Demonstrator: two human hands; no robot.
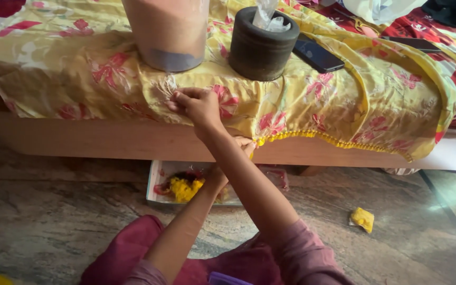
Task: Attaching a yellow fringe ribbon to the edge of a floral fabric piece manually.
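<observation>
- Yellow floral cloth lay draped over a low wooden platform, hem hanging over the front edge.
- Arms were crossed. Right hand reached up and left, fingers pinching a fold of the cloth at the platform's edge; closed on fabric.
- Left hand sat lower, mostly hidden behind the right forearm, at the cloth's hem where the yellow beaded trim started. Looked to be touching the hem; grip could not be told.
- On the cloth, behind the hands: a pinkish cylindrical container, a dark round wooden holder with crumpled clear plastic inside, and a black phone just beside the holder on its right.
- On the stone floor under the platform's edge: a shallow tray with yellow and red bits, directly below the hands.
- Small yellow scrap on the floor, well apart to the right.
- Red patterned fabric at far right, beyond the yellow cloth.
</observation>
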